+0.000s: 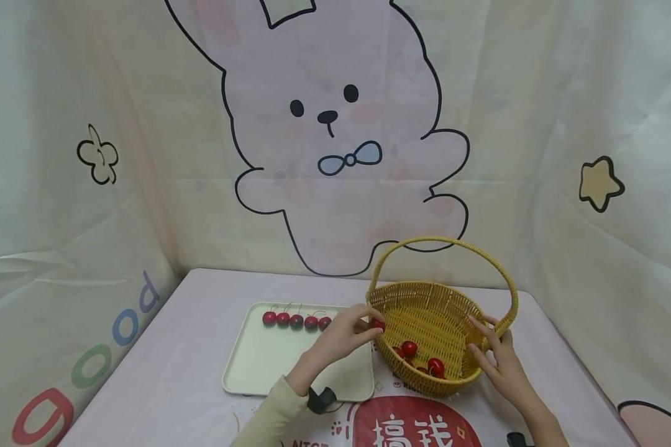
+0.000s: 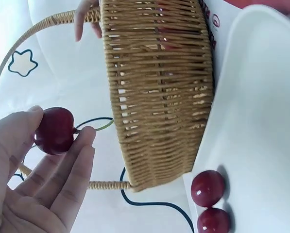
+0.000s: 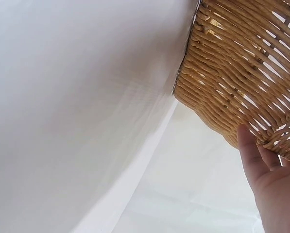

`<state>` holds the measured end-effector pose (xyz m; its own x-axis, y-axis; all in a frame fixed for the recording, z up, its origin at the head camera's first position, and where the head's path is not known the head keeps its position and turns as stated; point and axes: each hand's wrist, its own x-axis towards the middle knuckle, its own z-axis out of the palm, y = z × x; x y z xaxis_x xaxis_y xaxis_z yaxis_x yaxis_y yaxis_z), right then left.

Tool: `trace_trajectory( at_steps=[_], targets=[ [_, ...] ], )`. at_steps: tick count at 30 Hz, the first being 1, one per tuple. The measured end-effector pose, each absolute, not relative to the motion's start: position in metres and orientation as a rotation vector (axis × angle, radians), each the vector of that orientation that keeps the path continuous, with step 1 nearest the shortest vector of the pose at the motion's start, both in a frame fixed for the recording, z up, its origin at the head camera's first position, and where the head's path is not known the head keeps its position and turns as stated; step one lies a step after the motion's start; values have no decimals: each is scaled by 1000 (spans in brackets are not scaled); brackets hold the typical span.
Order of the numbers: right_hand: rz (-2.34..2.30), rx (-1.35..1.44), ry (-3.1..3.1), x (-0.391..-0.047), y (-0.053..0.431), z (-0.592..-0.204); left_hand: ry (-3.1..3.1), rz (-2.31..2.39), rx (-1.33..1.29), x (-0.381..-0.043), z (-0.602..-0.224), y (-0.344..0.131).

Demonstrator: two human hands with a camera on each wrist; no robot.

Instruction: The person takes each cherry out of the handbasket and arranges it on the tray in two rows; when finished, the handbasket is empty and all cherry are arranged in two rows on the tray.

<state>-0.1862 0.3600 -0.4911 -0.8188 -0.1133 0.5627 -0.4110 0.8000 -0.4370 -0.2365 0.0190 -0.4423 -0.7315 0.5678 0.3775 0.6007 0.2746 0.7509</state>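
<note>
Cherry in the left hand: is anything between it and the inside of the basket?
Nothing visible blocks it: the left hand holds the cherry higher than the left rim of the wicker basket, and the handle joins farther back.

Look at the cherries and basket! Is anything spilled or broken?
No, nothing stands out. Cherries sit neatly in a row on the tray, others lie inside the basket, and the left grip holds one cherry. I see no spills or breaks.

Soft, diffuse light across the head view, little glints on the cherries (image 2: 207,188) at left wrist, and a smooth grey shadow over the right-wrist tabletop (image 3: 96,97)
</note>
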Motion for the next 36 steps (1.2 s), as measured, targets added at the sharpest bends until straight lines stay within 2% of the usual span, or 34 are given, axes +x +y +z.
trace_trajectory(
  at_steps=[20,36],
  targets=[
    [755,374,-2481,-189,364,-493,-2590,-1476,-1094,-232,-463,-16],
    [756,363,-2480,-188,363,-494,-2748,-1373,-939,-235,-488,-16]
  ],
)
